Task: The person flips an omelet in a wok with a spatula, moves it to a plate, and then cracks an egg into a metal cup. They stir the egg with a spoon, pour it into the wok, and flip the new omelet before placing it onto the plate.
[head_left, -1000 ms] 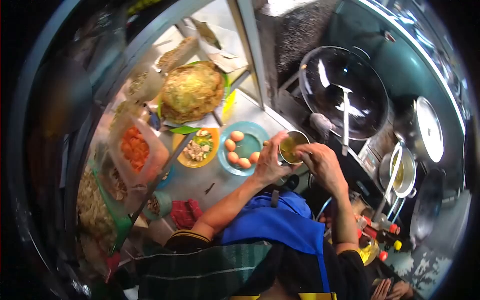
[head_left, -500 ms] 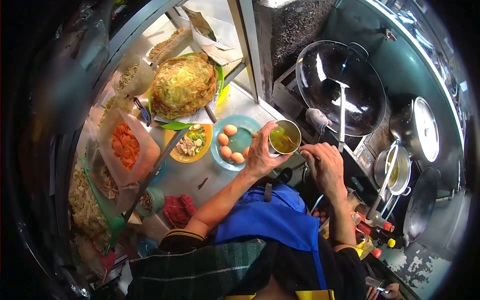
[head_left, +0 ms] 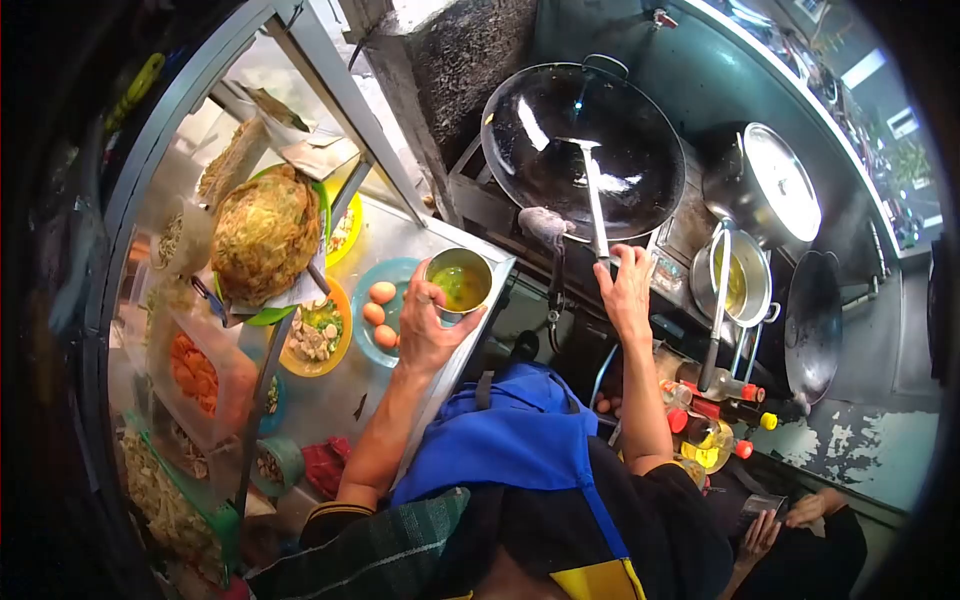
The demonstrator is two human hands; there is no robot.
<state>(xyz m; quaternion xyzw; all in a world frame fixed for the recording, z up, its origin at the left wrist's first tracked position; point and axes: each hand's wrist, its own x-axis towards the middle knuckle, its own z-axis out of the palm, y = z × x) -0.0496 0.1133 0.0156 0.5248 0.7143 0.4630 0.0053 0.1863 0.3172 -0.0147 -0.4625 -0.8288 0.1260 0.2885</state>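
Observation:
My left hand (head_left: 428, 330) is wrapped round a metal cup (head_left: 460, 280) of yellow-green liquid, probably beaten egg with chopped greens, above the counter's edge. Just left of the cup, brown eggs (head_left: 381, 292) lie on a light blue plate (head_left: 393, 270). To the right, my right hand (head_left: 628, 290) has its thumb and fingers at the handle end of a long metal spatula (head_left: 596, 200). The spatula's head rests in a large dark wok (head_left: 540, 175), whose surface looks oily. How firmly the fingers grip the handle is hard to see.
Left of me stand a pile of fried omelettes (head_left: 265, 235), an orange bowl (head_left: 345, 345) of meat and greens, and a tub of carrots (head_left: 195, 372). At right are a lidded pot (head_left: 770, 185), a saucepan (head_left: 735, 285) and bottles (head_left: 720, 440). Another person's hands (head_left: 765, 530) show at lower right.
My right hand has left the cup and the utensil in it and moved to the spatula handle. My left hand still holds the cup. The view has turned right.

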